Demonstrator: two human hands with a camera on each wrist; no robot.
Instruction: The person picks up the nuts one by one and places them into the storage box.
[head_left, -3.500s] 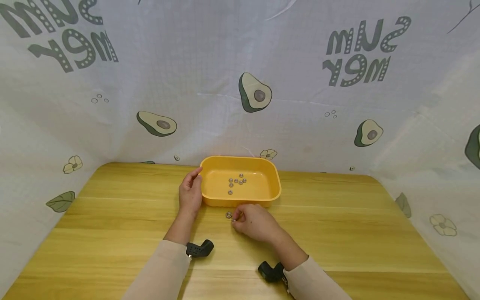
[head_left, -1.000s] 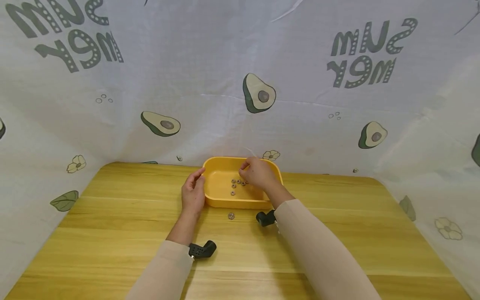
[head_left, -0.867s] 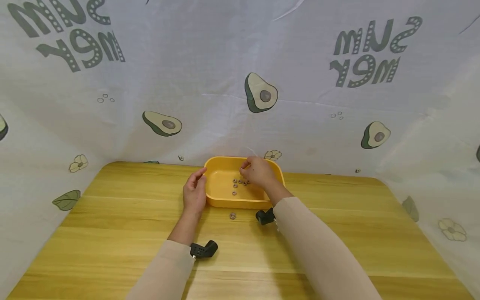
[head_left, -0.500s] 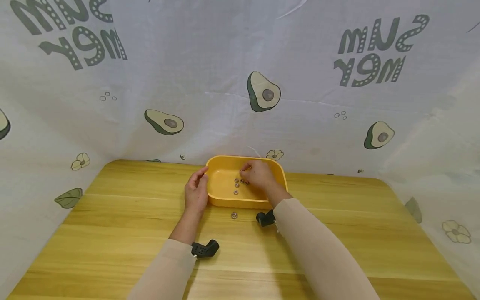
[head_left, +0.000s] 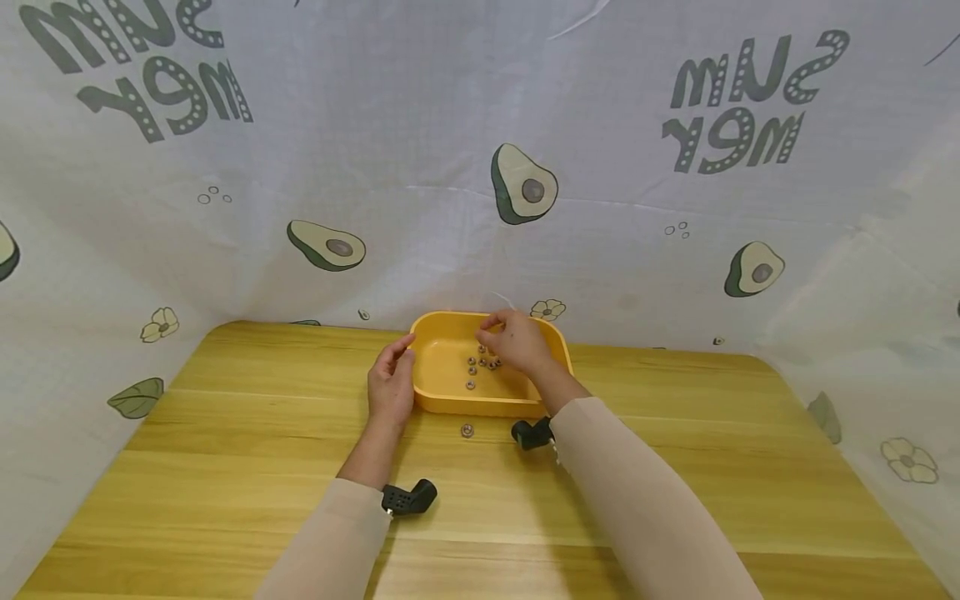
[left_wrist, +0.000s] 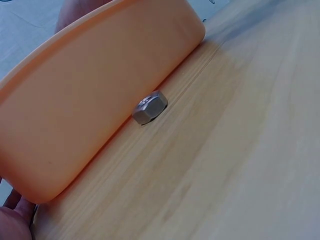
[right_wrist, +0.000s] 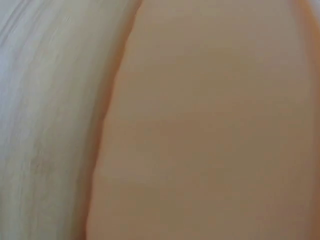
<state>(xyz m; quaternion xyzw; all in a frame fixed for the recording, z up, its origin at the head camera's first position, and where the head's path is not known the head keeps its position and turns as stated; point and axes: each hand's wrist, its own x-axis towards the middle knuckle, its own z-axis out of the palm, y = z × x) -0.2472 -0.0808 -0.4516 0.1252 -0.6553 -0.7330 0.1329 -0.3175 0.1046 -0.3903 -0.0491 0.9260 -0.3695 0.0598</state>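
A yellow plastic basin stands at the far edge of the table. My left hand rests against its left end, fingers relaxed and bent near the rim. Over the inside of the basin hangs my right hand, thumb and index finger loosely bent, with nothing visible between them. Several small metal nuts lie on the basin floor below it. A larger hex nut lies on the table by the basin's front wall, apart from both hands. The right wrist view shows only the basin's wall, blurred.
The wooden table spreads out on both sides and in front of the basin. A white patterned cloth hangs right behind the basin. Black wrist cameras sit on both wrists.
My right hand has moved from the table before the basin to above its inside, and rises slightly in the last half second. One more nut lies inside. My left hand stays put.
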